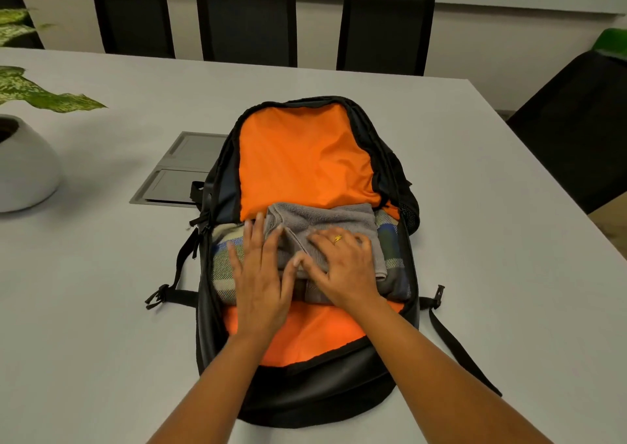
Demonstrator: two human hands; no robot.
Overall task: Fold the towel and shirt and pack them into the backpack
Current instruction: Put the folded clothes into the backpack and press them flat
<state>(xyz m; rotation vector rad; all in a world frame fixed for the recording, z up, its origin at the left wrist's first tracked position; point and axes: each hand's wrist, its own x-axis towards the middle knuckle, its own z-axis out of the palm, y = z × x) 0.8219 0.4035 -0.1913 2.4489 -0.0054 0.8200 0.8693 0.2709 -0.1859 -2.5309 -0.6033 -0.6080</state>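
Observation:
A black backpack (305, 396) with orange lining lies unzipped and spread flat in the middle of the table. Inside it sits a folded plaid shirt (390, 243), and a folded grey towel (325, 219) lies on top of the shirt. My left hand (261, 274) presses flat on the shirt and the towel's left edge, fingers straight and spread. My right hand (342, 267), with a ring on one finger, rests flat on the towel's front part. Both hands cover the near edge of the folded clothes.
A white pot (23, 172) with a leafy plant stands at the table's left. A grey cable hatch (176, 175) is set into the table behind the backpack's left side. Three black chairs (244, 19) line the far edge. Backpack straps (454, 338) trail to the right.

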